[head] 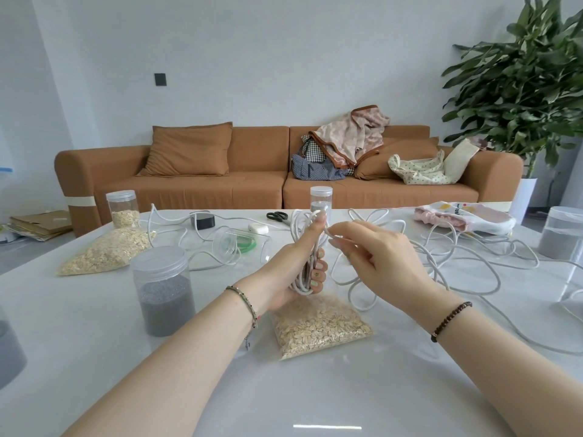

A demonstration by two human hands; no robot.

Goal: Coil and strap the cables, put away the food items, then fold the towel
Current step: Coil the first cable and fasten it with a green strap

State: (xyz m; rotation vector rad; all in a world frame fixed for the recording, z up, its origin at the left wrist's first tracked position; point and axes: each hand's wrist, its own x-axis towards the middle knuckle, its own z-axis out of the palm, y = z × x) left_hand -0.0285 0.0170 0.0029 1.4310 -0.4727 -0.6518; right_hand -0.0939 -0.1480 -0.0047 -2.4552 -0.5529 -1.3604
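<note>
left hand [296, 272]: we clamp the cable coil [302, 247] upright, fingers curled round the lower loops and thumb up along them. This keeps the turns stacked so they can't spring apart.
right hand [378, 257]: we pinch the free strand at the top of the coil, just beside the left thumb tip. We judge it is placed to lay on the next turn.
loose cable [457, 266]: tangled loops lie on the table [315, 389], right of the hands and reaching toward the towel [463, 216].
step: we're coiling, early in the task, with no strap on yet.
green bands [244, 246]: they sit inside a clear jar [241, 242] lying on its side behind the left hand. We take them for the straps.
food: the near oat bag [318, 326] lies under the coil, and a second oat bag [107, 250] and the grey-grain jar [164, 291] sit to the left. None is put away.
towel: it lies crumpled at the far right.
risk: the loose loops cross each other, so a fast pull could snag or drag a jar.
</note>
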